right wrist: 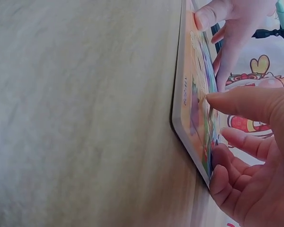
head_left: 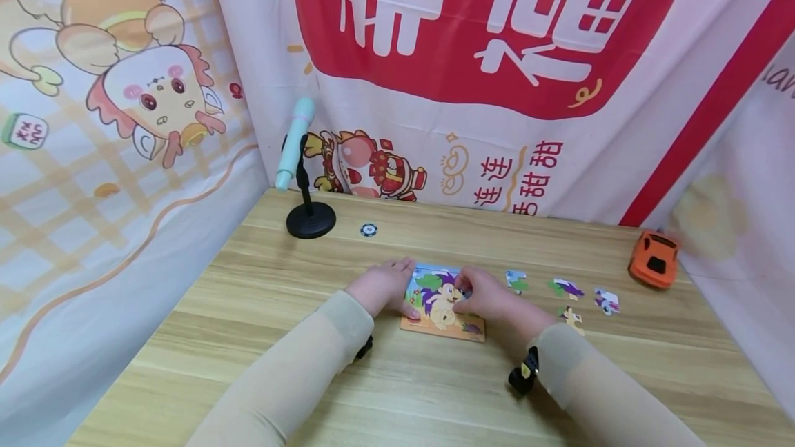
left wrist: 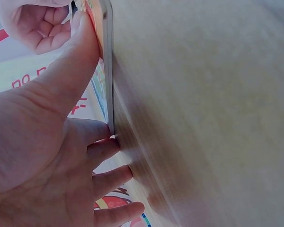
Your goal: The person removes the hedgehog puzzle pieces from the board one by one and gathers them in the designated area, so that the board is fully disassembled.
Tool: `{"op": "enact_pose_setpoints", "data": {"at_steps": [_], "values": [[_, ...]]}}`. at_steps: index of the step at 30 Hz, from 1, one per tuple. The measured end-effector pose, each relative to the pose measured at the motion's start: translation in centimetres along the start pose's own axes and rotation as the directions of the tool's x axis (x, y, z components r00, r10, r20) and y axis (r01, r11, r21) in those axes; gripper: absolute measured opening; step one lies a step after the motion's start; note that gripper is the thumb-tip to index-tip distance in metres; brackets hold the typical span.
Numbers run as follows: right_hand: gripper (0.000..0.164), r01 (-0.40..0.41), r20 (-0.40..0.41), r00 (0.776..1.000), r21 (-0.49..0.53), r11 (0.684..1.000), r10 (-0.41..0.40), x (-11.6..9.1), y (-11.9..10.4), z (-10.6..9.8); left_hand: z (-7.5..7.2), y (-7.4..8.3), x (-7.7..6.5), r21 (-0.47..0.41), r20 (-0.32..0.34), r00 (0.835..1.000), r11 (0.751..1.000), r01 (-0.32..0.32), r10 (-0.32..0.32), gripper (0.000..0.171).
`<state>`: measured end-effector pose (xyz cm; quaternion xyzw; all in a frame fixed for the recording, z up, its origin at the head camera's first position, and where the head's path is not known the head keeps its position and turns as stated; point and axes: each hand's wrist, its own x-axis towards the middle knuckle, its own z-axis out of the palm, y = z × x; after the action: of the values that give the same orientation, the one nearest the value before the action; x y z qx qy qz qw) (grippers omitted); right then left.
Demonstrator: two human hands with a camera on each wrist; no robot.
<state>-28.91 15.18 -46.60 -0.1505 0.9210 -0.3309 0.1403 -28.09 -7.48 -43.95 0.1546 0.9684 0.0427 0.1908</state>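
A jigsaw puzzle board [head_left: 444, 323] with a purple and cream hedgehog picture lies flat on the wooden table. My left hand [head_left: 393, 286] is at its left edge. In the left wrist view, the thumb [left wrist: 80, 45] presses on the board's face, while the other fingers stretch straight along the far edge and tabletop. Over the board's right side, my right hand [head_left: 487, 299] has curled fingers. Its thumb [right wrist: 236, 103] and index finger pinch at a puzzle piece on the picture, mostly hidden by the hand. Loose puzzle pieces lie to the right, including a purple-and-green one [head_left: 566, 287].
More loose pieces are a blue-and-green one [head_left: 515, 281], a white-and-blue one [head_left: 606, 301] and a cream one [head_left: 572, 319]. An orange toy car [head_left: 654, 259] sits far right. Behind stand a mint microphone [head_left: 295, 143] on a black stand [head_left: 311, 220] and a poker chip [head_left: 368, 230].
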Motion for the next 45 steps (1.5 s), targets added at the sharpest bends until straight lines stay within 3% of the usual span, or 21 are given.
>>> {"op": "enact_pose_setpoints", "data": {"at_steps": [12,20,33,45], "values": [[0.034,0.032,0.003,0.999,-0.032,0.999,-0.032,-0.2,0.2,0.0,0.0,0.0,-0.1,-0.001,-0.003,1.000,1.000,0.000,0.000,0.112],[0.043,0.017,-0.033,0.999,-0.131,0.991,-0.021,-0.8,0.8,-0.6,0.1,-0.1,0.2,-0.002,0.000,1.000,1.000,0.008,-0.008,0.113],[0.024,0.090,-0.035,0.995,-0.136,0.987,-0.095,-0.9,1.5,-0.7,-0.1,0.1,-0.1,0.002,0.002,1.000,1.000,0.005,-0.006,0.112],[0.022,0.071,-0.046,0.996,-0.104,0.992,-0.076,-0.8,1.3,-0.6,-0.2,0.1,-0.1,-0.013,0.007,1.000,1.000,0.006,-0.006,0.111]]}}
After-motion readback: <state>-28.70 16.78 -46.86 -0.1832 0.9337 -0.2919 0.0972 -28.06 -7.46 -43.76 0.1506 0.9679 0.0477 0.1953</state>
